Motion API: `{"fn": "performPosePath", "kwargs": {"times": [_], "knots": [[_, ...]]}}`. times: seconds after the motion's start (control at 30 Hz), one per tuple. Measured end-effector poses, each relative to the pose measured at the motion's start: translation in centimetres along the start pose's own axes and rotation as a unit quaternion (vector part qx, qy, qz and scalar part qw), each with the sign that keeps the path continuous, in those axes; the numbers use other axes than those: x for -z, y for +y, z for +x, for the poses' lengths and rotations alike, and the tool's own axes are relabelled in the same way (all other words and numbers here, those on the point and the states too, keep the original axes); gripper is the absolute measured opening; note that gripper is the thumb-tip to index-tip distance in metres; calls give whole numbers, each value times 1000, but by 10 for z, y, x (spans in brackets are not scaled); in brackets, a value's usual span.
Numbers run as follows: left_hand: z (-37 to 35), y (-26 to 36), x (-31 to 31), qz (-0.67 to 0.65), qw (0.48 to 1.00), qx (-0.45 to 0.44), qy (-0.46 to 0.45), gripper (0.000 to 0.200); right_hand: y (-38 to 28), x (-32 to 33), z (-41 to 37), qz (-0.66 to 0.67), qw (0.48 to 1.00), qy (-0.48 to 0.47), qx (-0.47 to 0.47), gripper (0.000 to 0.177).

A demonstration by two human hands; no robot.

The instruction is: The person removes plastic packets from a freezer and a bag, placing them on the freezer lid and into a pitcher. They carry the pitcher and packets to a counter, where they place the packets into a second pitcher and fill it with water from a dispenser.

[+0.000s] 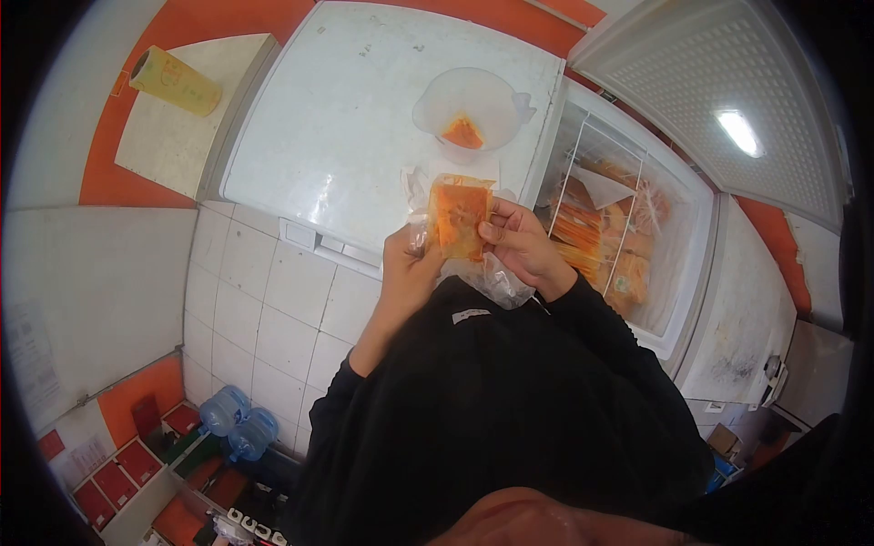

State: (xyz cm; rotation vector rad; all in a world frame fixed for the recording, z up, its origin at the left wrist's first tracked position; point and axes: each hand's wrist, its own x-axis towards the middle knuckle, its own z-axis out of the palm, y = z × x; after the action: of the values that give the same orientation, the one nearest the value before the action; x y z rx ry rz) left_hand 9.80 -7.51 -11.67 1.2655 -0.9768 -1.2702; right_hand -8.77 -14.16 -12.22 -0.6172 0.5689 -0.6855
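In front of my chest I hold a flat clear plastic packet (460,218) with orange-red contents, paler toward its lower end. My left hand (410,268) grips its left edge, and crumpled clear plastic shows by those fingers. My right hand (523,241) pinches the right edge between thumb and fingers. More loose clear plastic (503,284) hangs below the packet. Just beyond my hands, a translucent plastic jug (455,91) stands on the white freezer lid (337,118), with an orange piece (464,133) visible at its bottom.
To my right an open chest freezer (669,318) holds a white wire rack (628,218) and several bagged orange and tan packets (578,232). Its raised lid (701,100) leans back. A yellow roll (177,82) lies at far left. Blue water bottles (238,421) stand at lower left.
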Motion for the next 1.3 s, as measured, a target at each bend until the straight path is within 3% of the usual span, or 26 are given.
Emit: {"fn": "performPosePath", "kwargs": {"times": [0.1, 0.2, 0.3, 0.33, 0.37, 0.4, 0.47, 0.57, 0.6, 0.63, 0.7, 0.77, 0.83, 0.97, 1.03, 1.1, 1.17, 1.23, 1.3], "knots": [[3, 2, 6, -1, 1000, 22, -15, 27, -1, 4, 5, -12, 1000, 7, 17, 36], [-2, 29, 9, -8, 997, -72, 2, 44, -27, -2, 15, -16, 988, 106, 109, 36], [-1, 34, 31, 45, 982, -173, -62, 70, -64, 22, 39, -187, 951, 154, 195, 32], [-5, 33, 35, 67, 983, -152, -74, 82, -75, 30, 49, -273, 925, 176, 199, 31], [-9, 33, 38, 89, 984, -132, -86, 94, -81, 33, 53, -356, 891, 196, 201, 30], [-11, 37, 38, 86, 984, -125, -98, 97, -81, 29, 52, -468, 813, 217, 270, 30], [-15, 48, 38, 83, 985, -109, -108, 106, -81, 14, 52, -659, 599, 239, 388, 28], [-17, 57, 33, 59, 988, -99, -102, 119, -81, -39, 14, -531, 830, 29, 165, 19], [-17, 55, 33, 37, 988, -109, -101, 122, -70, -48, 10, -548, 832, -44, 81, 19], [-17, 52, 34, 31, 988, -108, -101, 124, -58, -54, 11, -557, 822, -116, -1, 18], [-17, 43, 38, 32, 989, -98, -102, 129, 4, -23, 30, -684, 709, -139, 96, 19], [-18, 31, 39, 34, 991, -88, -98, 132, 72, 28, 65, -610, 792, -26, 17, 20], [-21, 21, 40, 24, 992, -90, -84, 134, 68, 25, 68, -605, 796, 14, 8, 21], [-21, 5, 51, 38, 989, -100, -101, 134, 72, 57, 67, -727, 669, -32, 149, 22], [-22, 8, 54, 41, 988, -99, -107, 133, 70, 52, 71, -781, 607, -53, 140, 21], [-22, 11, 54, 37, 988, -101, -111, 131, 62, 42, 74, -835, 542, -84, 42, 21], [-23, 9, 53, 27, 989, -103, -105, 130, 74, 44, 81, -813, 567, -115, -68, 21], [-23, 9, 49, 13, 989, -111, -100, 129, 75, 44, 73, -822, 552, -139, -3, 20], [-21, 28, 45, 2, 985, -128, -112, 127, 69, 43, 37, -832, 480, -151, 232, 19]]}}
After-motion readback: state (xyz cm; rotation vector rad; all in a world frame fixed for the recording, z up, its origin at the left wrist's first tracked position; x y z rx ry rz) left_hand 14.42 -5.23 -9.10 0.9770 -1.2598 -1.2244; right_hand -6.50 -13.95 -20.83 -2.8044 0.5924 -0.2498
